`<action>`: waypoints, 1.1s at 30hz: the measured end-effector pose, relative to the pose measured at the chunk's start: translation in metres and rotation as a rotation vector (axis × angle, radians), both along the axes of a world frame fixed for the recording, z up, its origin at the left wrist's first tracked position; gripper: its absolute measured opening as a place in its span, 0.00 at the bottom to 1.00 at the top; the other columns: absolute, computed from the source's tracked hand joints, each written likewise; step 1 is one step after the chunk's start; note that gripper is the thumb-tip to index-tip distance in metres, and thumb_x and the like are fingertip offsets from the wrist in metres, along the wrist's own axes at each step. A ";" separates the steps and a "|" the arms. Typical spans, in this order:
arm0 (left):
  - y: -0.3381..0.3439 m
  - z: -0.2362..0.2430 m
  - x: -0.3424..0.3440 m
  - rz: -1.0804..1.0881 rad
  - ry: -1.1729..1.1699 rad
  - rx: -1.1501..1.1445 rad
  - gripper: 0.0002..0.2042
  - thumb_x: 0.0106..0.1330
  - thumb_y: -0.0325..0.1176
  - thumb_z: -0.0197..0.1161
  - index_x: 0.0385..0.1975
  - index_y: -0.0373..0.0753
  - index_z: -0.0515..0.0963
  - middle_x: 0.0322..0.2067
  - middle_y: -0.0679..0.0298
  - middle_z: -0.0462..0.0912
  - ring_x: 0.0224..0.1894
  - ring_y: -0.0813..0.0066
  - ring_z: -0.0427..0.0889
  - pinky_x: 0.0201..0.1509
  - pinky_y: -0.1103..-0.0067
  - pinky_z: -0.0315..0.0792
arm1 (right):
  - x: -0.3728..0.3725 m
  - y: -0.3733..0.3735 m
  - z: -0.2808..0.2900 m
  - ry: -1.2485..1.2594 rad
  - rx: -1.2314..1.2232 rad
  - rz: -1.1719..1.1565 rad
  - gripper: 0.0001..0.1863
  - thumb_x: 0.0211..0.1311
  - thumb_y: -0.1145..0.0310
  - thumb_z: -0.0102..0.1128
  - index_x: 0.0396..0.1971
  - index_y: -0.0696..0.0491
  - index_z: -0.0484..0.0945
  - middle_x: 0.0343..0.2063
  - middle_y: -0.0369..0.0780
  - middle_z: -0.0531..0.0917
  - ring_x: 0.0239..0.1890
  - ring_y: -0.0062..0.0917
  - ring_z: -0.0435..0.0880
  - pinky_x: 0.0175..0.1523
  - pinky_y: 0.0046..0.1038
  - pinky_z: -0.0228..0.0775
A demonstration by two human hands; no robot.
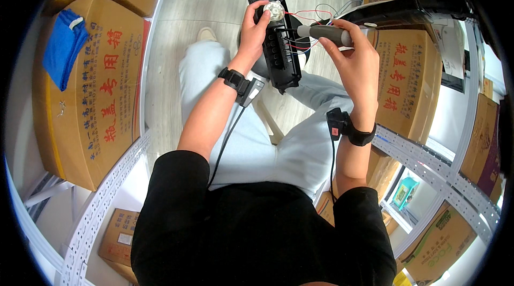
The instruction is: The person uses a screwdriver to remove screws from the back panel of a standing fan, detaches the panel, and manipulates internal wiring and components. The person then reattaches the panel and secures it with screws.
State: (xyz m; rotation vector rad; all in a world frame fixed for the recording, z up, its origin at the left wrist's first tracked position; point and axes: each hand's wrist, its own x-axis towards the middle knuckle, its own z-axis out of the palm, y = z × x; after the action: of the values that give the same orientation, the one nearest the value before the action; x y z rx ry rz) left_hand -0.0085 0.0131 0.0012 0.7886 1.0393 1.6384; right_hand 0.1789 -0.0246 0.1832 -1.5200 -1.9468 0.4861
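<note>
In the head view, the left hand (254, 31) pinches a clear round part (274, 11) at a long black housing (276, 57), far from the torso. The right hand (355, 50) grips a grey screwdriver (327, 33) — its shaft points left, to the housing.

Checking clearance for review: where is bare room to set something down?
Bare grey floor lies between left white metal shelf and pale blue trousers. Crowded around long black plastic housing: left hand, right hand, red wires, grey-handled tool.
</note>
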 end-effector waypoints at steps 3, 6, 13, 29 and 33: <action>-0.001 0.004 0.001 -0.013 0.036 -0.025 0.13 0.72 0.29 0.59 0.54 0.43 0.74 0.47 0.68 0.76 0.48 0.80 0.73 0.54 0.80 0.68 | 0.003 0.000 -0.002 -0.037 -0.031 0.001 0.19 0.56 0.62 0.73 0.45 0.53 0.82 0.30 0.42 0.86 0.29 0.23 0.86 0.35 0.23 0.75; -0.001 0.003 0.001 -0.026 0.028 -0.045 0.13 0.72 0.28 0.58 0.54 0.42 0.73 0.48 0.67 0.76 0.50 0.79 0.73 0.56 0.80 0.68 | 0.001 0.003 -0.003 -0.048 -0.023 0.006 0.18 0.56 0.63 0.72 0.44 0.54 0.81 0.32 0.44 0.86 0.29 0.30 0.86 0.35 0.28 0.76; -0.002 0.002 0.003 0.001 -0.001 -0.093 0.13 0.71 0.29 0.59 0.54 0.43 0.73 0.48 0.67 0.75 0.50 0.79 0.73 0.56 0.79 0.68 | -0.002 -0.008 0.017 -0.015 0.027 -0.009 0.17 0.56 0.64 0.72 0.44 0.54 0.80 0.31 0.44 0.86 0.29 0.30 0.86 0.35 0.27 0.77; 0.000 0.003 0.002 -0.032 -0.089 -0.048 0.09 0.71 0.32 0.59 0.48 0.44 0.74 0.39 0.71 0.73 0.42 0.83 0.70 0.47 0.84 0.65 | -0.020 0.032 -0.051 0.187 0.306 -0.039 0.17 0.57 0.66 0.72 0.44 0.55 0.80 0.31 0.42 0.85 0.27 0.27 0.85 0.33 0.25 0.75; -0.001 0.001 0.002 -0.022 -0.029 -0.076 0.08 0.72 0.33 0.59 0.48 0.43 0.74 0.39 0.72 0.73 0.42 0.85 0.70 0.46 0.84 0.65 | -0.017 0.026 -0.044 0.214 0.271 -0.076 0.16 0.57 0.67 0.72 0.44 0.55 0.81 0.32 0.42 0.86 0.30 0.26 0.86 0.35 0.24 0.77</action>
State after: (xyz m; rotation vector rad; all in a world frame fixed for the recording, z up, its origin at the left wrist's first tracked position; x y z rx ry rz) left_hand -0.0070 0.0118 0.0026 0.7216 1.0621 1.5777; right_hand 0.1622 0.0015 0.1397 -1.3081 -1.7066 0.3226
